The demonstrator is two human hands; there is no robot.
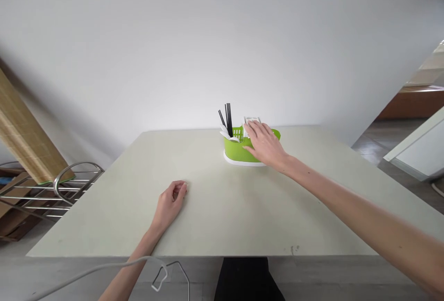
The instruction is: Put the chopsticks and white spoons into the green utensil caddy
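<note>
Against the wall at the back of the table stands a green utensil holder (237, 152) with a white base. Several black chopsticks (229, 118) and white spoons (225, 133) stick up from its left compartment. Over its middle lies my right hand (263, 143), fingers stretched out and touching a white slotted part (247, 119) that rises there. My right thumb is apart from the fingers, by the green front wall. My hand hides much of the holder's right side. My left hand (171, 201) rests on the tabletop, nearer to me, its fingers curled in with nothing visible in them.
The pale table (208, 227) reaches back to a white wall (194, 51). A metal rack (58, 192) and a rolled bamboo-like mat (31, 130) stand left of it. A light cable (104, 266) crosses below the front edge, near my left forearm.
</note>
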